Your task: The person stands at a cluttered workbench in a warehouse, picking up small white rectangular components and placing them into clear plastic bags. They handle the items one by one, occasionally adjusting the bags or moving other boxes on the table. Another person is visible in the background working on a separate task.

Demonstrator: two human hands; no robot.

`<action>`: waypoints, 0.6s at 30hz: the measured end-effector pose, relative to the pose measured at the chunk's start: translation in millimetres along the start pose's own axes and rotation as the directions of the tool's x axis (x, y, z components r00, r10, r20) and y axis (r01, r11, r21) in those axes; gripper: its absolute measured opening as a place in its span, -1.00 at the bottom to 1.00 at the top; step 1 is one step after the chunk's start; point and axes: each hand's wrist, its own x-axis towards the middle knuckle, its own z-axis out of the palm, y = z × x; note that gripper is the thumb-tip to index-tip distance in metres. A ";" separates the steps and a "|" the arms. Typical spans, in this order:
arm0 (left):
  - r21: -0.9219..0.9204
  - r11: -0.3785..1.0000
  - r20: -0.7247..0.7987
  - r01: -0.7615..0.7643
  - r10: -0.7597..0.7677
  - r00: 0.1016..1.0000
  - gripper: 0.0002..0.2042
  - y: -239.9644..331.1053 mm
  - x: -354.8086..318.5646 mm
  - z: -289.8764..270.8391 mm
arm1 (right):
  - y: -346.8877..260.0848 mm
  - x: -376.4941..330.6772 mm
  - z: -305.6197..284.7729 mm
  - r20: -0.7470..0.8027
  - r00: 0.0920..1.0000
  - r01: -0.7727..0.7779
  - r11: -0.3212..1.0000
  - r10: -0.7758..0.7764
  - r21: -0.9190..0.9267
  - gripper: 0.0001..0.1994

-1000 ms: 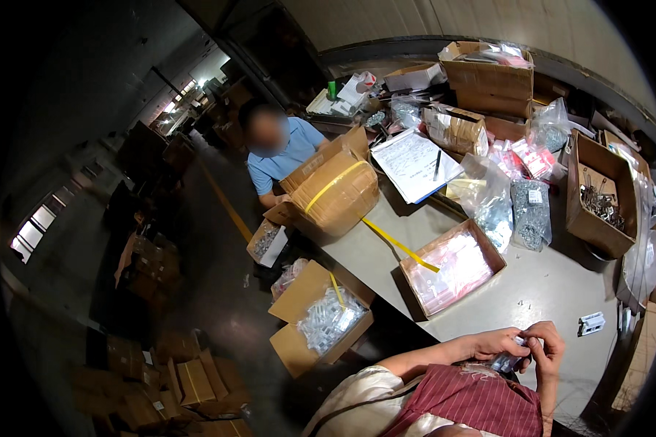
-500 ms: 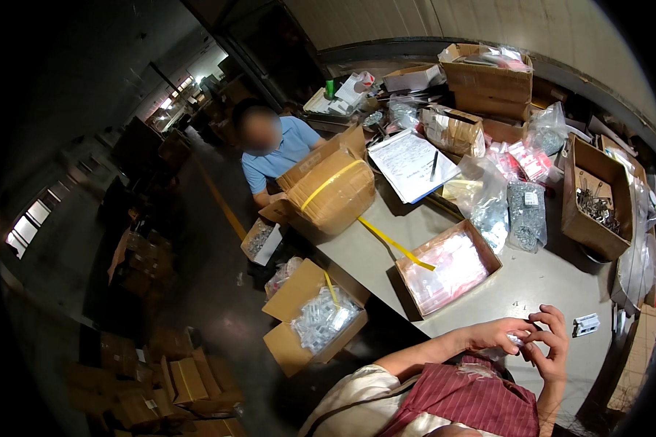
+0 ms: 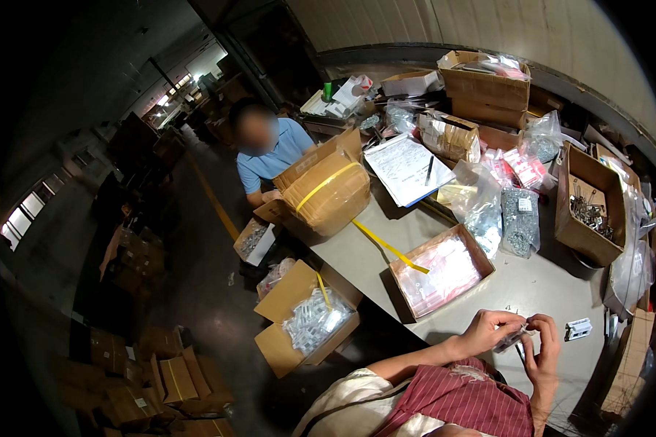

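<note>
Above the near tabletop (image 3: 572,293), we see the left hand (image 3: 482,333) pinching a small clear packet (image 3: 508,342); the right hand (image 3: 544,352) curls at its edge, grip unclear. We advise a steady left hold and light right touch.

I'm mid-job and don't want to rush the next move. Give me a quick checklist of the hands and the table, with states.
1. Left hand holding the small item: ok, it is in the fingers.
2. Right hand also gripping it: cannot tell; the fingertips are at it, but too small to judge.
3. Item identifiable: cannot tell, partly covered by fingers.
4. Open carton of plastic packets free of loose strap: not ok, the yellow strap's end lies over it.
5. Small white part apart from the hands: ok, on the table right of them.
6. Co-worker away from the hands: ok, beyond the large carton.
</note>
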 end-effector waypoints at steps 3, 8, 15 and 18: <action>-0.012 1.000 0.023 -0.005 0.005 1.000 -0.82 -1.7 -0.8 -1.0 | 15.7 -9.2 2.6 0.033 0.999 -0.006 0.999 0.007 -0.052 -0.87; -0.128 0.992 -0.040 0.012 -0.017 0.999 -0.86 5.5 -0.2 -7.0 | 13.5 -10.9 4.9 -0.137 0.991 0.009 1.000 -0.010 -0.010 -0.88; -0.205 0.978 -0.081 -0.024 0.008 0.997 -0.88 -7.2 0.9 -8.8 | 13.7 -10.8 4.9 -0.227 0.974 0.030 1.000 -0.030 -0.002 -0.89; -0.001 0.992 -0.097 -0.130 0.129 0.987 -0.89 0.5 -0.7 -12.0 | 11.1 -12.1 2.5 -0.160 0.987 0.030 0.999 -0.034 -0.024 -0.87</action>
